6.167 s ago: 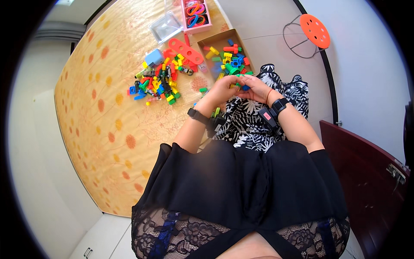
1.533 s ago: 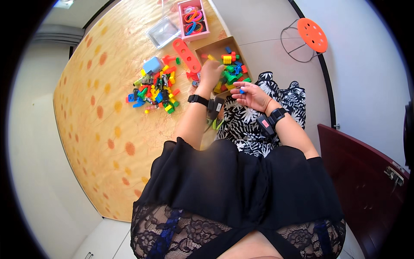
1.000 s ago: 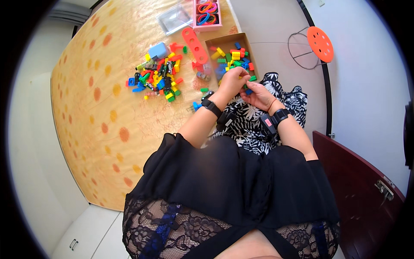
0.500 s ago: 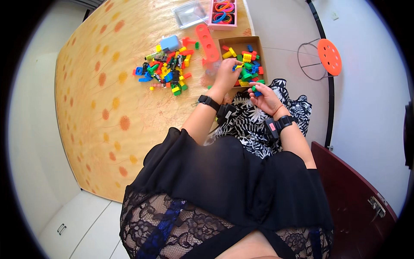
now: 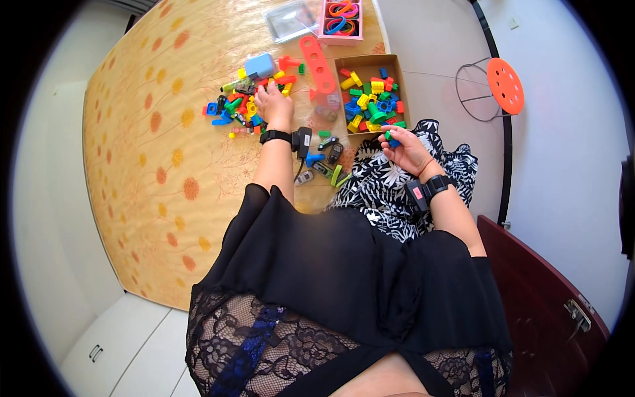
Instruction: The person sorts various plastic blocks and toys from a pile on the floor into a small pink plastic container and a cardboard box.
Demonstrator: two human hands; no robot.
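Observation:
Over the right side of a mixed pile of toy bricks and small toy cars (image 5: 237, 111), my left hand (image 5: 274, 107) reaches with its fingers apart. Nothing shows in its grasp, though the fingertips partly cover the toys beneath. Beside the near right corner of a cardboard box (image 5: 367, 64), my right hand (image 5: 409, 151) is closed round small green and blue toy bricks (image 5: 392, 140). Inside the box lie many loose bricks in red, yellow, blue and green, with a green piece (image 5: 377, 113) standing out near the front.
Several toy cars (image 5: 335, 153) lie between my left wrist and the box. A red perforated strip (image 5: 317, 64) lies left of the box. Behind are a blue container (image 5: 260, 65), a clear plastic lid (image 5: 291, 23) and a pink box of coloured bands (image 5: 341, 41). An orange stool (image 5: 505, 86) stands right.
My left hand has moved left from the cardboard box to the toy pile, and the yellow and blue pieces at its fingers now lie in the box. My right hand stays nearly still.

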